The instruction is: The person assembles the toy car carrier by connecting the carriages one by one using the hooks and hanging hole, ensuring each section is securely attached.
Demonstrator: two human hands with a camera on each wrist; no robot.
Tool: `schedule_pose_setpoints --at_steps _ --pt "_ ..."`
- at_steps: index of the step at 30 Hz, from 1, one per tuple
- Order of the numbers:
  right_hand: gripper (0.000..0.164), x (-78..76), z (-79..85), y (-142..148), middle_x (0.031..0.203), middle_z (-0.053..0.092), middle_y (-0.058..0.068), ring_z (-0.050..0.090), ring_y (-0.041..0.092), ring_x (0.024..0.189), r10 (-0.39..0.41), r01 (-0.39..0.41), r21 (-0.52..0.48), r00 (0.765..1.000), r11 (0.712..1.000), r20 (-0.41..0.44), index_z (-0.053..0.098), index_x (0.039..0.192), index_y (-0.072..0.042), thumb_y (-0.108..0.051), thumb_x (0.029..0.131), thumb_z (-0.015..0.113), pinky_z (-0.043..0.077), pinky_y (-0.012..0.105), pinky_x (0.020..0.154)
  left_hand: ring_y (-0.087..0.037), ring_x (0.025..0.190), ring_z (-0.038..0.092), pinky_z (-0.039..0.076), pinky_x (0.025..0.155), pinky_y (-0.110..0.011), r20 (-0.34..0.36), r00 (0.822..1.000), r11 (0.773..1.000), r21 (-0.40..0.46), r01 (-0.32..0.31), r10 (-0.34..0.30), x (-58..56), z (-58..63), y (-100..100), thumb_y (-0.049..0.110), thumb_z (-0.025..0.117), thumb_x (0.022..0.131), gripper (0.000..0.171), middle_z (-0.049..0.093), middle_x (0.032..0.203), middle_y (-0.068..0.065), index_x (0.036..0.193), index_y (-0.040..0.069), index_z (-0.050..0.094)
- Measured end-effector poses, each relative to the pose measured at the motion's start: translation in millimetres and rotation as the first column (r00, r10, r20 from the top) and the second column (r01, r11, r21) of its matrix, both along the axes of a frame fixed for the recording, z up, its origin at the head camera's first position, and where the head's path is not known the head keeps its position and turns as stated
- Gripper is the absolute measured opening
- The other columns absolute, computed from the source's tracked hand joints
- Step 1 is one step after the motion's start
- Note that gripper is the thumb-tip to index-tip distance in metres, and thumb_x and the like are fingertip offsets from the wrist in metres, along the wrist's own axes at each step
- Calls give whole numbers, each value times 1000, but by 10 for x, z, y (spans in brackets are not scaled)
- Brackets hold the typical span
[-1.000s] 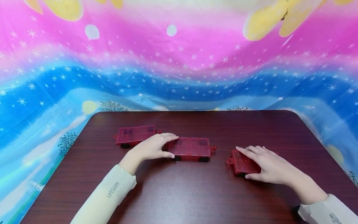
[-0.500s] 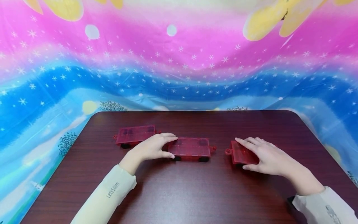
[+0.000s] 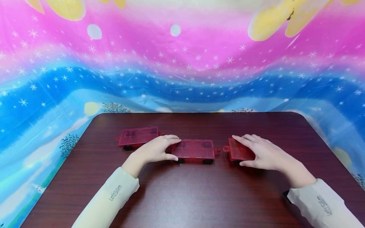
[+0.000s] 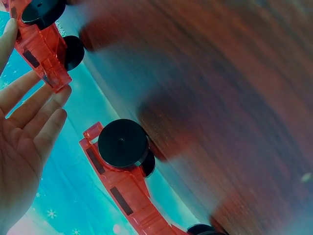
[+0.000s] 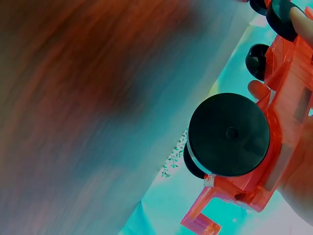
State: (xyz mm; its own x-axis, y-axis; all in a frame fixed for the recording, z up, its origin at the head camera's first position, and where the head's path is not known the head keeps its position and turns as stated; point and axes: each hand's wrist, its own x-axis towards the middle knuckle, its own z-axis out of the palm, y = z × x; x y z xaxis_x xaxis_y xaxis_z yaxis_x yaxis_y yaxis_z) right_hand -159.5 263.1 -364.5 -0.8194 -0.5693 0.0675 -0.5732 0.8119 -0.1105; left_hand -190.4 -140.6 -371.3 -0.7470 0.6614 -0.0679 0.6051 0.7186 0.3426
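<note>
Three flat, see-through red toy car bases with black wheels are on the table. My left hand (image 3: 156,149) holds the left end of the middle car base (image 3: 195,149), thumb on the near side and fingers on the far side. My right hand (image 3: 266,153) grips the right car base (image 3: 239,150) from above and covers its right end. A ring (image 3: 226,148) on the right car base faces the middle one's hook (image 3: 219,150), a small gap apart. In the right wrist view, a large black wheel (image 5: 229,134) shows below the gripped car base.
The left car base (image 3: 138,136) stands farther back, its right end partly behind my left hand. It also shows as a red frame (image 4: 122,188) in the left wrist view. A printed cloth (image 3: 182,69) hangs behind the dark wooden table (image 3: 182,196).
My right hand has moved the right car base away from me and to the left, closer to the middle one. The left hand and the other two car bases have stayed put.
</note>
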Motion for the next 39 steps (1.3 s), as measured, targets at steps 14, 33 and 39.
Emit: schedule_pose_setpoints --at_steps 14,33,39 --pt "94 -100 -50 -85 132 58 10 55 31 118 -11 10 7 998 1000 55 40 153 -19 -47 75 83 49 58 97 -29 140 47 39 115 -46 -6 1000 1000 -7 -3 3 3 7 5 43 75 87 72 49 150 -11 146 11 51" --pt "91 -152 -123 -151 133 58 10 55 32 120 10 -11 13 997 1000 73 40 153 -20 -47 76 82 49 58 97 -29 139 48 40 115 -47 8 1000 1000 -6 -7 7 39 41 2 43 75 87 72 50 149 -11 146 9 51" --pt "92 -190 -159 -146 134 57 10 54 34 122 7 -9 19 997 1000 83 40 153 -21 -47 76 82 48 59 99 -29 139 48 40 114 -46 6 1000 1000 -9 -13 13 38 24 -15 43 75 87 72 51 149 -10 146 10 51"
